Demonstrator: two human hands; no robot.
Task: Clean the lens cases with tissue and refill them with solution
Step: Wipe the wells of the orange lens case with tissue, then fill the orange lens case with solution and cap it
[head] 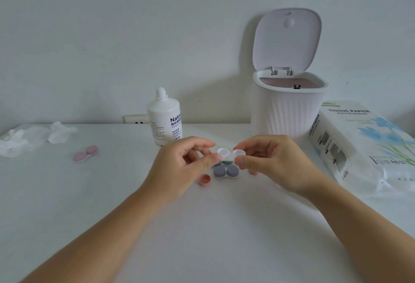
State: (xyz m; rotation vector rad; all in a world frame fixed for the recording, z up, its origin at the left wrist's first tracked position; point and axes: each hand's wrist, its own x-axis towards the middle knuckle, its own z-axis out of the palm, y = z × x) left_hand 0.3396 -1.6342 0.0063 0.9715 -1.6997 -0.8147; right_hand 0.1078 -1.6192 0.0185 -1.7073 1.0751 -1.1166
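Both hands hold one white lens case above the table: the left hand pinches its left cup, the right hand its right cup. Just below the grip lies a grey-capped case, a pink cap beside it. Behind stands the uncapped solution bottle.

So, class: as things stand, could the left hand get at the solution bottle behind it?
Probably yes, once freed. The solution bottle stands uncapped just behind the left hand with nothing between them, but that hand and the right hand are holding the open white lens case, so it must let go first.
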